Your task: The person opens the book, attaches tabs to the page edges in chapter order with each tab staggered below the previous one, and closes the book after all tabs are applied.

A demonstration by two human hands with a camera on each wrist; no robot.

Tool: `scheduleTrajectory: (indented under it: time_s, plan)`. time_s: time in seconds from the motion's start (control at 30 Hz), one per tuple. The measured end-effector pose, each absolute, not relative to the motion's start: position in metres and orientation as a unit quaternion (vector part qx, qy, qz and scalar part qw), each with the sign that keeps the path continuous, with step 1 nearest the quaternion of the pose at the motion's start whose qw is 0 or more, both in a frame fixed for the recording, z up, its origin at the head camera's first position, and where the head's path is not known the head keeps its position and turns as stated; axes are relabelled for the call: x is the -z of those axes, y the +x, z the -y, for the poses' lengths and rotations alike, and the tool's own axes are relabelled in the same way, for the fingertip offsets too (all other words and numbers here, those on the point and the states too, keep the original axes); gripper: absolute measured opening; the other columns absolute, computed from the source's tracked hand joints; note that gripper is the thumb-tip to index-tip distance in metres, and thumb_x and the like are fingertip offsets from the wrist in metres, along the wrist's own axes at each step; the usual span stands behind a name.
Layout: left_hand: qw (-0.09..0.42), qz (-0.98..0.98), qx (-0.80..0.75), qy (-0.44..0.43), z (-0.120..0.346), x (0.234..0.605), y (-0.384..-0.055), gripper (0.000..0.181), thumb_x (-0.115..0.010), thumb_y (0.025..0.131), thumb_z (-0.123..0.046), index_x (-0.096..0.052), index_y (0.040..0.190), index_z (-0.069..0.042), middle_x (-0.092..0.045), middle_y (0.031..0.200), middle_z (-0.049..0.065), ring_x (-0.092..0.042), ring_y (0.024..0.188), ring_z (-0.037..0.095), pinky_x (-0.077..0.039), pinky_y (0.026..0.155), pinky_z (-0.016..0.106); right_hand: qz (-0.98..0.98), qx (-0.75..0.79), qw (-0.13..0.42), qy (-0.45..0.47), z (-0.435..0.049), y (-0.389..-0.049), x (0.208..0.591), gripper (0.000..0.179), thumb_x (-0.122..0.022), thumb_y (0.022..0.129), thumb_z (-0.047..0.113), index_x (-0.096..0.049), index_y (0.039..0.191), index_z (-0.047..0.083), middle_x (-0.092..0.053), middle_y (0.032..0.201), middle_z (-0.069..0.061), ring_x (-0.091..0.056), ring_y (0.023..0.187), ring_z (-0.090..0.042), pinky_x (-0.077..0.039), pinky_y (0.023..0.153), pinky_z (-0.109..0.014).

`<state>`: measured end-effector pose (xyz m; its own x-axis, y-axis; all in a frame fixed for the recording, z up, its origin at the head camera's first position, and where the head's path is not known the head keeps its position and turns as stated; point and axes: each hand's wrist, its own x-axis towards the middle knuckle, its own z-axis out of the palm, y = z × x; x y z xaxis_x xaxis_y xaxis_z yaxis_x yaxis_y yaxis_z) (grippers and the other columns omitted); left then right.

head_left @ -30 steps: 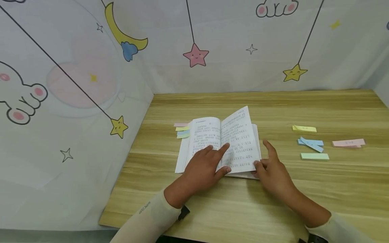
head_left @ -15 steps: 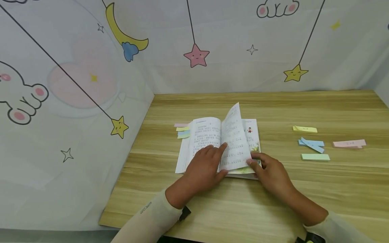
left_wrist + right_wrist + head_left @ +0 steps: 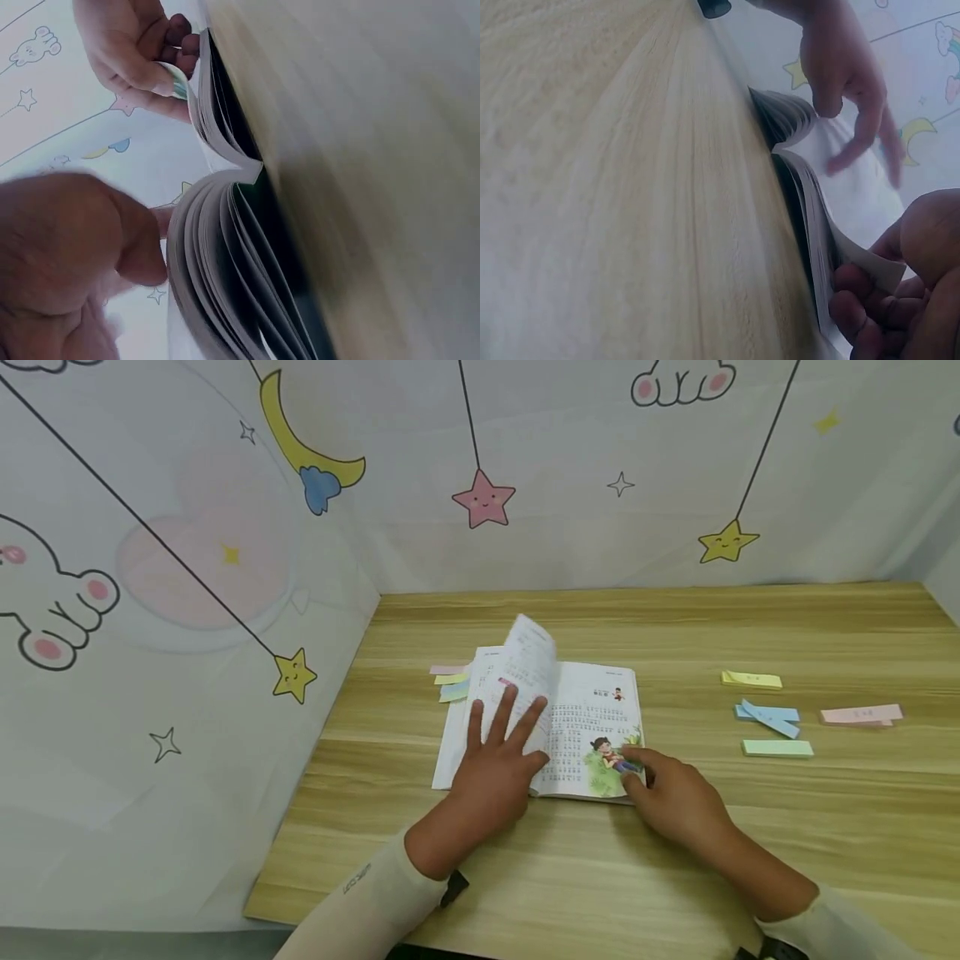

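From the head, the left hand [image 3: 495, 772] and right hand [image 3: 678, 797] are viewed forward and down, from well back; the book [image 3: 573, 718] under their fingers, the table [image 3: 825, 835] around them and the backdrop [image 3: 585, 543] beyond the fingertips are taken in. In the left wrist view, turned sideways, the book's near edge is seen from low and close beside the left fingers, with the right fingers farther off. In the right wrist view, also turned, that edge is faced from close by the right fingers, toward the left ones. Both hands and that edge are shared by the wrist views.
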<state>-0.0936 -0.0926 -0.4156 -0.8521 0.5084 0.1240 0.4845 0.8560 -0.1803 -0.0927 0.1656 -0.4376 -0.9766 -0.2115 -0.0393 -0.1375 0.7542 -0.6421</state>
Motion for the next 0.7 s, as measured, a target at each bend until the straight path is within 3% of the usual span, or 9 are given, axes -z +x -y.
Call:
scheduleTrajectory:
  time_s: [0.1, 0.17, 0.23, 0.43, 0.7]
  plan:
    - [0.037, 0.948, -0.069, -0.309, 0.091, 0.416, -0.092, 0.018, -0.072, 0.091, -0.021, -0.077, 0.108, -0.024, -0.046, 0.157, -0.004, -0.016, 0.155, 0.03, -0.01, 0.122, 0.054, -0.941, 0.318, 0.066, -0.098, -0.166, -0.094, 0.439, 0.042, -0.06, 0.1, 0.023, -0.065, 0.138, 0.005, -0.049, 0.063, 0.001, -0.044, 0.052, -0.016, -0.032, 0.046, -0.033]
    - [0.023, 0.943, -0.059, -0.327, 0.09, 0.417, -0.091, 0.017, -0.066, 0.095, -0.022, -0.076, 0.109, -0.02, -0.059, 0.145, -0.006, -0.032, 0.15, 0.026, -0.022, 0.12, 0.05, -0.943, 0.309, 0.072, -0.102, -0.166, -0.094, 0.44, 0.043, -0.061, 0.099, 0.023, -0.064, 0.138, 0.004, -0.05, 0.064, 0.001, -0.044, 0.052, -0.016, -0.032, 0.046, -0.034]
    - [0.012, 0.944, -0.039, -0.326, 0.09, 0.418, -0.089, 0.02, -0.063, 0.098, -0.026, -0.075, 0.114, -0.021, -0.063, 0.139, -0.005, -0.04, 0.146, 0.025, -0.031, 0.116, 0.05, -0.944, 0.3, 0.078, -0.108, -0.167, -0.095, 0.44, 0.044, -0.063, 0.099, 0.023, -0.064, 0.139, 0.005, -0.051, 0.065, 0.001, -0.044, 0.053, -0.016, -0.033, 0.046, -0.034]
    - [-0.019, 0.952, 0.0, -0.307, 0.092, 0.419, -0.088, 0.036, -0.062, 0.101, -0.043, -0.068, 0.135, -0.032, -0.058, 0.142, 0.002, -0.04, 0.143, 0.026, -0.036, 0.11, 0.052, -0.948, 0.278, 0.099, -0.121, -0.169, -0.095, 0.442, 0.048, -0.065, 0.098, 0.026, -0.059, 0.143, 0.01, -0.05, 0.065, 0.002, -0.043, 0.052, -0.015, -0.032, 0.045, -0.033]
    - [-0.021, 0.948, -0.012, -0.317, 0.092, 0.424, -0.089, 0.041, -0.065, 0.099, -0.048, -0.066, 0.138, -0.036, -0.056, 0.144, 0.0, -0.038, 0.143, 0.027, -0.037, 0.108, 0.051, -0.952, 0.264, 0.096, -0.121, -0.181, -0.1, 0.441, 0.04, -0.063, 0.101, 0.033, -0.067, 0.135, 0.012, -0.055, 0.065, 0.004, -0.048, 0.057, -0.015, -0.036, 0.048, -0.035]
